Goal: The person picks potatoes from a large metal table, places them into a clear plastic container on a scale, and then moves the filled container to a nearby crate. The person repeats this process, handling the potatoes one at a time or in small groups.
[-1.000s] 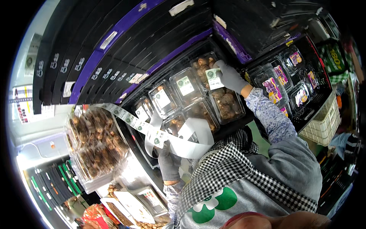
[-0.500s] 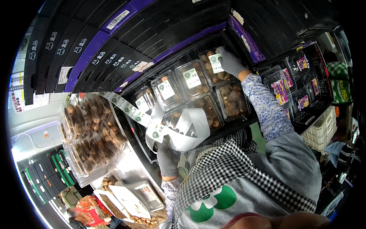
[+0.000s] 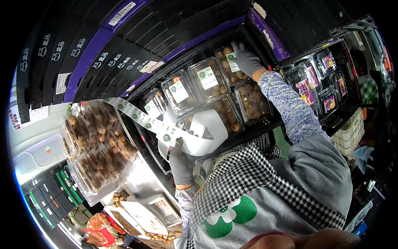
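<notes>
My left hand [image 3: 182, 164], in a grey knit glove, pinches a long strip of label stickers [image 3: 168, 135] near its loose end. The white backing paper [image 3: 207, 132] loops over the front row of boxes. My right hand [image 3: 247, 60], gloved too, lies with fingers stretched along the far right plastic box [image 3: 236, 76], touching it beside its white and green label [image 3: 233, 62]. Brown tubers, taro-like, fill this box and its neighbours. Labels sit on the other back-row boxes [image 3: 207, 79]; the front right box [image 3: 252, 103] shows none. A black crate [image 3: 265, 124] holds them all.
Stacked black and purple crates [image 3: 137, 45] wall the far side. Filled clear boxes [image 3: 97, 145] are piled at left, near a white scale [image 3: 161, 209] and loose tubers. At right, another black crate [image 3: 352, 83] holds boxes with purple labels. A person [image 3: 101, 230] is at lower left.
My right hand has slid farther up along the far right box, past its label. My left hand keeps its pinch on the strip. The whole view has shifted slightly.
</notes>
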